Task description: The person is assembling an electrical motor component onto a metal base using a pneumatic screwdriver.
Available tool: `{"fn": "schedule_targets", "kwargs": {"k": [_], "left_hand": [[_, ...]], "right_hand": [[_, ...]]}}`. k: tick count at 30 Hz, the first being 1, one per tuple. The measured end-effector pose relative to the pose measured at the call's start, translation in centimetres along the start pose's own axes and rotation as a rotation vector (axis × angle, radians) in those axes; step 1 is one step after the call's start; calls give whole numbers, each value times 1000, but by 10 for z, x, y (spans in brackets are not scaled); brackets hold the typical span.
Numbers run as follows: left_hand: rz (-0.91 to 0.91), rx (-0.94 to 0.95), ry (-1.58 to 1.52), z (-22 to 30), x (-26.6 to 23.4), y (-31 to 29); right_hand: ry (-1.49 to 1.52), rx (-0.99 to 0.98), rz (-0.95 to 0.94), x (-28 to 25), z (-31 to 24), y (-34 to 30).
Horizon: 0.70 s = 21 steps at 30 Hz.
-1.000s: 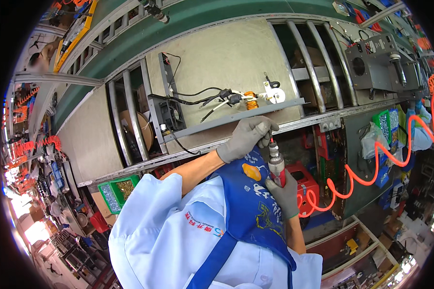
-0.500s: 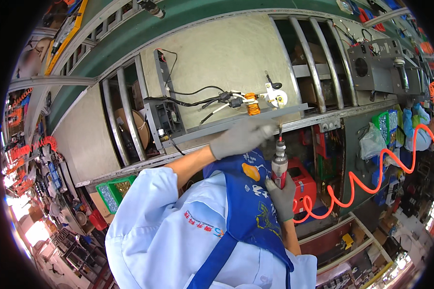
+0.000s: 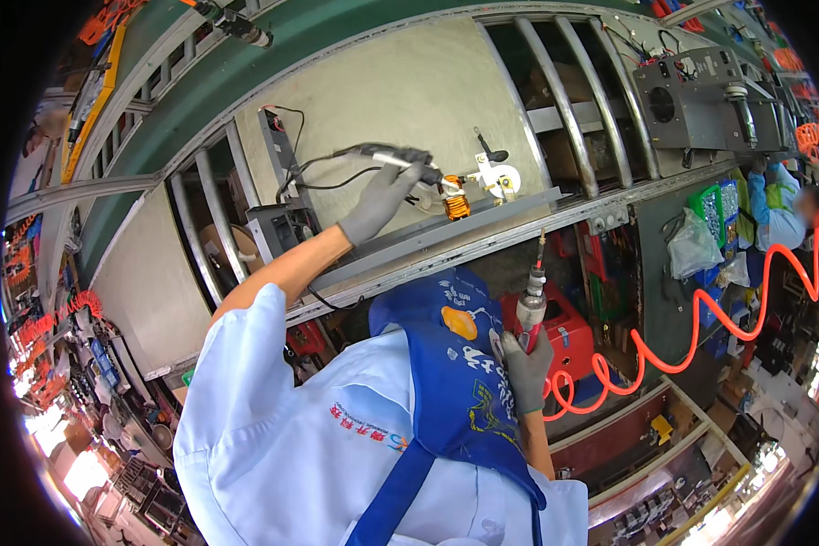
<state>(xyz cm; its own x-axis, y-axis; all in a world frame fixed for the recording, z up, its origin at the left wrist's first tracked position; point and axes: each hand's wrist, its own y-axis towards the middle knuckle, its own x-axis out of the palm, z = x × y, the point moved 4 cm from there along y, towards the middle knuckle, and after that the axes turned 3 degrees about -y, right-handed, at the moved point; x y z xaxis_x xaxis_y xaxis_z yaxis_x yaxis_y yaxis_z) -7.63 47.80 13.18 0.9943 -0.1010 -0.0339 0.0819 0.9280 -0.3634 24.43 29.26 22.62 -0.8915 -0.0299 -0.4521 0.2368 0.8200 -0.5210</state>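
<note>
**The left hand (image 3: 379,207) grips a cable bundle (image 3: 373,150) while the right hand (image 3: 528,375) holds a driver (image 3: 531,309)**

The cable bundle, black with white sleeves, is at the upper centre of the frame, above a pale work board (image 3: 382,96). The gloved fingers of the left hand are closed on it; motion blurs the cables, so the exact finger contact is unclear. Just to the right of this hand sits an orange-wound coil (image 3: 457,202), and beside that a white disc-shaped part (image 3: 500,179). Both are near a long grey metal rail (image 3: 455,227), which slants across the centre of the frame.

Right of centre, the gloved right hand is wrapped around the red and silver driver, whose bit points upward near the edge of the board. Behind the driver is a red case (image 3: 569,341). An orange coiled hose (image 3: 673,367) loops from near the right hand toward the right edge. Metal rollers (image 3: 575,105) and a grey enclosure (image 3: 696,127) occupy the upper right.
</note>
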Motion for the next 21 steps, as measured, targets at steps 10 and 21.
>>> {"fn": "schedule_targets", "kwargs": {"k": [10, 21], "left_hand": [[-505, 605, 953, 100, 100, 65], [-882, -104, 1121, 72, -19, 61]], "right_hand": [[-144, 55, 32, 9, 25, -6], [-175, 129, 48, 25, 27, -12]]}}
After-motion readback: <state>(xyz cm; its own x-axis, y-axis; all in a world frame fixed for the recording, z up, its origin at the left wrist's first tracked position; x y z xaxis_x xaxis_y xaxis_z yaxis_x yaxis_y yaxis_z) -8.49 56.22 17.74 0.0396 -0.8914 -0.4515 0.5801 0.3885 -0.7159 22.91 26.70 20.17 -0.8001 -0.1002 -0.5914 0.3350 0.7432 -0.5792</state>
